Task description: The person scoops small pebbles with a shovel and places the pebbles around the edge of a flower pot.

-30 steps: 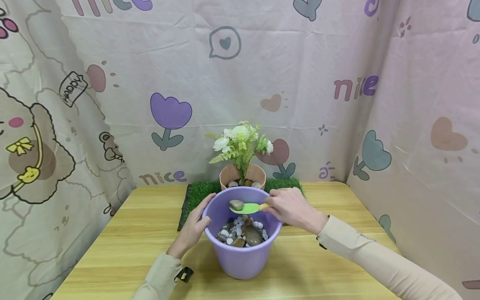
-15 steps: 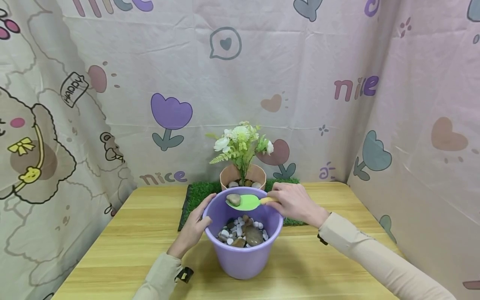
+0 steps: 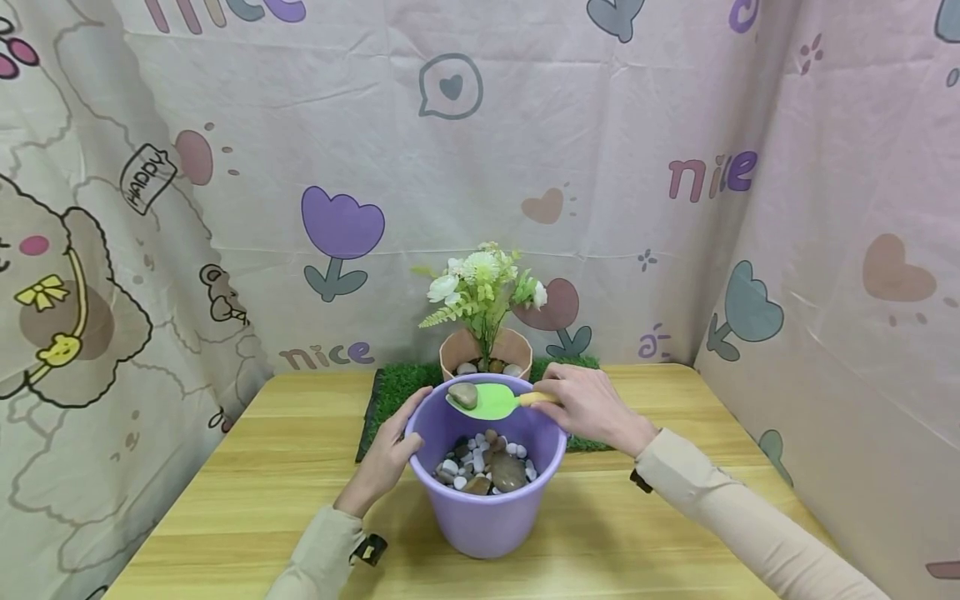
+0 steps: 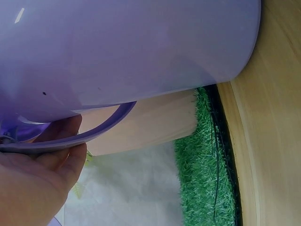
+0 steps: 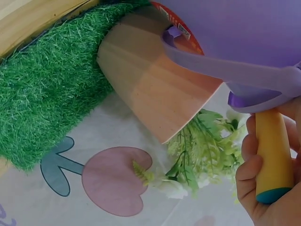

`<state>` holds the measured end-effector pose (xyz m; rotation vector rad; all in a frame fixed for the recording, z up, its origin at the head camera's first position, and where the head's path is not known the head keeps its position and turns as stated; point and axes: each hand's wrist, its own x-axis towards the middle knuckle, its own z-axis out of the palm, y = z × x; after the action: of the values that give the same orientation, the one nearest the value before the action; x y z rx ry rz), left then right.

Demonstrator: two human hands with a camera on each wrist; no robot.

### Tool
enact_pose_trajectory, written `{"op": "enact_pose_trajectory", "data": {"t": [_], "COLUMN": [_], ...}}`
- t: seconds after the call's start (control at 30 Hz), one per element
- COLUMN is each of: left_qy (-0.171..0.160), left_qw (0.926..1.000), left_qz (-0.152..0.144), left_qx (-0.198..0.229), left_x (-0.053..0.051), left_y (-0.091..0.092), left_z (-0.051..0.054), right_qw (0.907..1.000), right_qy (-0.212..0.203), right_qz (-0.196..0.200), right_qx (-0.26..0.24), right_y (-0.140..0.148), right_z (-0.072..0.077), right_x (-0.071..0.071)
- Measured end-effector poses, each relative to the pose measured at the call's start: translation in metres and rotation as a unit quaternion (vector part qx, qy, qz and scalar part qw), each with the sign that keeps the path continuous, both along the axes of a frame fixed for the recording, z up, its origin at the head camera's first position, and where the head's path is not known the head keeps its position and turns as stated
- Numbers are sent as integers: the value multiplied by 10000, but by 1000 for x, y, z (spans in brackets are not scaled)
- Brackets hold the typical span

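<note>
A purple bucket stands on the table with several pebbles and larger stones inside. My left hand holds its left rim, thumb over the edge; in the left wrist view the fingers curl by the bucket's handle. Over the bucket's mouth, my right hand grips a small trowel by its yellow handle, whose end is teal. One greyish-brown stone rests near the tip of the green blade, above the stones below. The blade is out of sight in the right wrist view.
Right behind the bucket, a pinkish-orange pot with white flowers stands on a green artificial grass mat. Stones show inside the pot. A patterned cloth hangs behind and beside the wooden table.
The trowel with its stone has risen and shifted slightly left, with more of the blade's top face showing now. My left hand and the bucket have hardly moved.
</note>
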<state>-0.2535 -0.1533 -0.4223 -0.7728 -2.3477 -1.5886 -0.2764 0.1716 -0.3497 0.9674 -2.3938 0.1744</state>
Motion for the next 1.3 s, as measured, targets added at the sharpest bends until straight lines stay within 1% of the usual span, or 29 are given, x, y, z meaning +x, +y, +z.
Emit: {"op": "enact_pose_trajectory", "data": {"t": [0.2, 0.47, 0.83, 1.0, 1.13, 1.3], "left_qy": [-11, -15, -38, -38, -6, 14], "left_qw": [10000, 10000, 10000, 10000, 10000, 10000], "left_qz": [2, -22, -14, -13, 25, 41], "left_qx": [27, 52, 63, 55, 11, -15], "left_x": [0, 0, 0, -1, 0, 0], "left_y": [0, 0, 0, 0, 1, 0], "left_z": [0, 0, -1, -1, 0, 0], "right_qw": [9999, 9994, 9995, 9994, 9989, 9987], "right_qy": [31, -110, -137, -20, 151, 232], "right_qz": [58, 38, -15, 69, 130, 4], "right_qx": [-156, -315, -281, -342, -420, -450], "right_y": [1, 2, 1, 1, 2, 1], "right_z": [-3, -4, -3, -2, 1, 9], "right_x": [0, 0, 2, -1, -4, -9]}}
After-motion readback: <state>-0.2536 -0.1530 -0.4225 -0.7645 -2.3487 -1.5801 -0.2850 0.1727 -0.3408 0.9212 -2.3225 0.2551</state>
